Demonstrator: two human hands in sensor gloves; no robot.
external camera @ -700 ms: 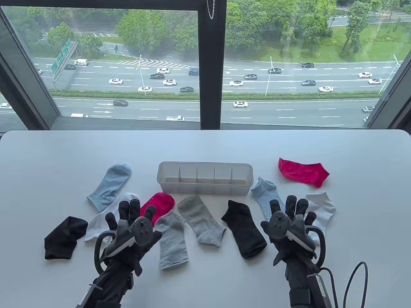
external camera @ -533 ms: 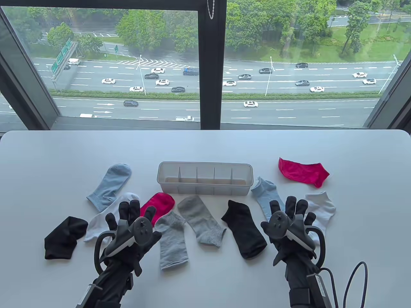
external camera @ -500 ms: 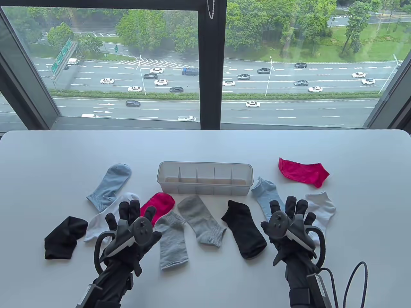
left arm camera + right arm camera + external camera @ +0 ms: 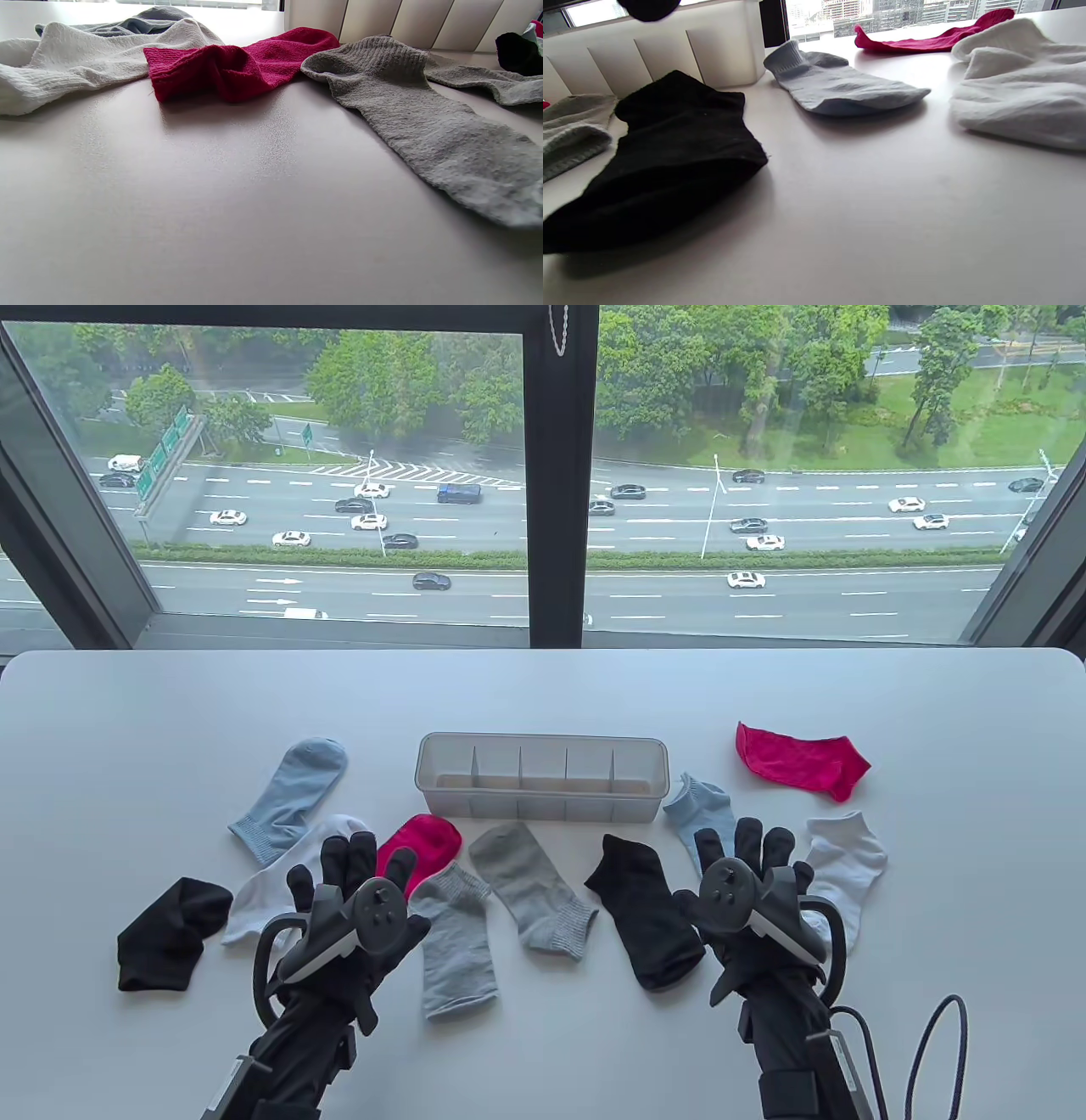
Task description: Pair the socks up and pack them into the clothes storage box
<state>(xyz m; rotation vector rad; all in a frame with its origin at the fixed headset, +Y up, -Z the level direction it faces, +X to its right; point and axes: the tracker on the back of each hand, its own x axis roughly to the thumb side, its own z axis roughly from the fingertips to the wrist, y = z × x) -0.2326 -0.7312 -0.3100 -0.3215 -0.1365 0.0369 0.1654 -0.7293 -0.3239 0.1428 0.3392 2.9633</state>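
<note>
- My right hand (image 4: 751,891) hovers with fingers spread and straight, holding nothing; my left hand (image 4: 352,903) does likewise.
- Just left of my right hand lies the black knit sock (image 4: 645,912), its long axis running away from me, tilted left; its mate, the crumpled black sock (image 4: 170,929), lies left of my left hand.
- Beyond both hands stands the translucent plastic divided storage box (image 4: 540,806), with nothing in it.
- I judge each hand nearest its own black sock.

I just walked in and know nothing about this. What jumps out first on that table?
Loose socks in five colours lie scattered on the white table around a clear divided box with nothing in it. The bright red sock at the far right stands out most. Two black-gloved hands, left and right, hover open over them.
</note>
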